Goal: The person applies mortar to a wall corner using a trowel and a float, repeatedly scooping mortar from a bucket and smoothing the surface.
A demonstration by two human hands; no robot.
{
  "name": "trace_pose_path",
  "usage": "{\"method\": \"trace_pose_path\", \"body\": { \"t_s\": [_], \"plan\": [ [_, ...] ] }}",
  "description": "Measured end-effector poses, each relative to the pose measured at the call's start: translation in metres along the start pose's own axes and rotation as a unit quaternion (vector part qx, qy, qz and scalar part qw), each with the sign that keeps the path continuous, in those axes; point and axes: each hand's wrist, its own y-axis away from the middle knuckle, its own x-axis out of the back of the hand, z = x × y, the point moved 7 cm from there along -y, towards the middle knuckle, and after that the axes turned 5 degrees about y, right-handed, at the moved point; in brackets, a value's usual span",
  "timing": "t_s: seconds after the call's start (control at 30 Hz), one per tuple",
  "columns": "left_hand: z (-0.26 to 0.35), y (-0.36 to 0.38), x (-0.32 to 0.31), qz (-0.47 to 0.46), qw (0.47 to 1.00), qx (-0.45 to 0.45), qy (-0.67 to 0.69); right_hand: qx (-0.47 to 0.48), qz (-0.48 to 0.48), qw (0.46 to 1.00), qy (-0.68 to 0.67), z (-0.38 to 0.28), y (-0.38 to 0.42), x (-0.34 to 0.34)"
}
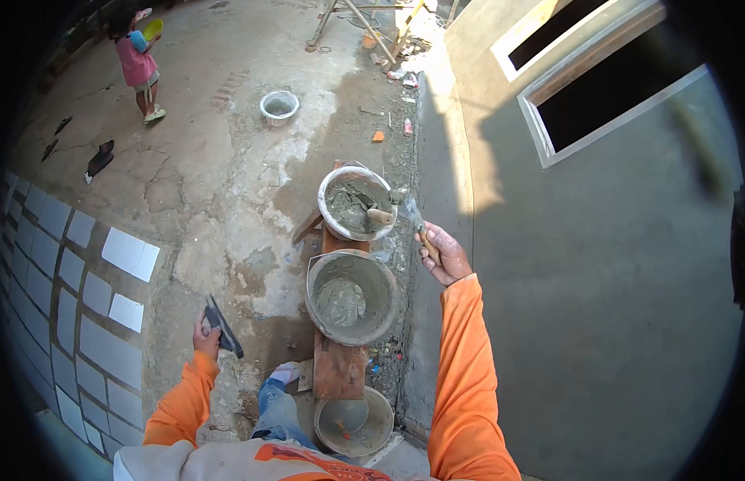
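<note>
My left hand is closed around a dark plastering float, held out over the ground to the left. In my right hand is a small trowel by its wooden handle, its blade beside the far bucket's rim. That far bucket holds grey wet mortar, and another wooden-handled tool rests in it. Nearer to me, a second bucket has some mortar at its bottom. Both stand on a wooden bench.
A grey plastered wall with framed window openings rises on the right. Below me sits a round basin. A white pail stands farther out. Pale sheets lie on the left. A person stands at the upper left.
</note>
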Motion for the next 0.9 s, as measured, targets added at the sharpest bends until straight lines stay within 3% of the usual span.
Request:
{"method": "trace_pose_path", "body": {
  "t_s": [0.07,0.13,0.17,0.23,0.3,0.33,0.4,0.47,0.53,0.6,0.67,0.7,0.8,0.83,0.9],
  "plan": [
    [0.062,-0.006,-0.099,-0.116,0.991,-0.06,0.003,0.038,0.033,0.99,-0.13,0.011,0.041,-0.011],
    [0.125,0.025,-0.198,-0.213,0.972,-0.063,0.081,0.071,0.028,0.978,-0.196,0.029,0.083,-0.022],
    [0.143,0.043,-0.236,-0.275,0.958,-0.038,0.072,0.105,0.021,0.962,-0.251,0.034,0.107,-0.027],
    [0.173,0.104,-0.314,-0.373,0.893,0.045,0.246,0.156,0.04,0.944,-0.289,0.046,0.164,-0.043],
    [0.169,0.154,-0.37,-0.487,0.817,0.132,0.279,0.21,0.043,0.924,-0.316,0.051,0.223,-0.055],
    [0.156,0.172,-0.383,-0.494,0.813,0.149,0.269,0.213,0.062,0.92,-0.323,0.059,0.252,-0.061],
    [0.13,0.228,-0.417,-0.613,0.641,0.313,0.339,0.234,0.154,0.928,-0.244,0.064,0.304,-0.063],
    [0.113,0.269,-0.423,-0.626,0.604,0.382,0.312,0.254,0.207,0.917,-0.228,0.066,0.349,-0.067],
    [0.098,0.307,-0.43,-0.636,0.563,0.444,0.286,0.231,0.331,0.911,-0.085,0.069,0.388,-0.063],
    [0.099,0.35,-0.428,-0.678,0.423,0.509,0.32,0.198,0.41,0.89,-0.035,0.075,0.413,-0.068],
    [0.094,0.376,-0.428,-0.678,0.432,0.516,0.294,0.161,0.566,0.766,0.257,0.065,0.434,-0.077],
    [0.094,0.386,-0.431,-0.675,0.45,0.515,0.276,0.163,0.577,0.758,0.256,0.064,0.44,-0.081],
    [0.1,0.413,-0.435,-0.693,0.413,0.527,0.268,0.194,0.558,0.62,0.517,0.04,0.454,-0.12],
    [0.095,0.418,-0.432,-0.692,0.41,0.532,0.264,0.16,0.552,0.649,0.499,0.045,0.466,-0.123],
    [0.081,0.426,-0.427,-0.679,0.404,0.558,0.252,0.134,0.542,0.658,0.506,0.057,0.491,-0.131]
  ]
}}
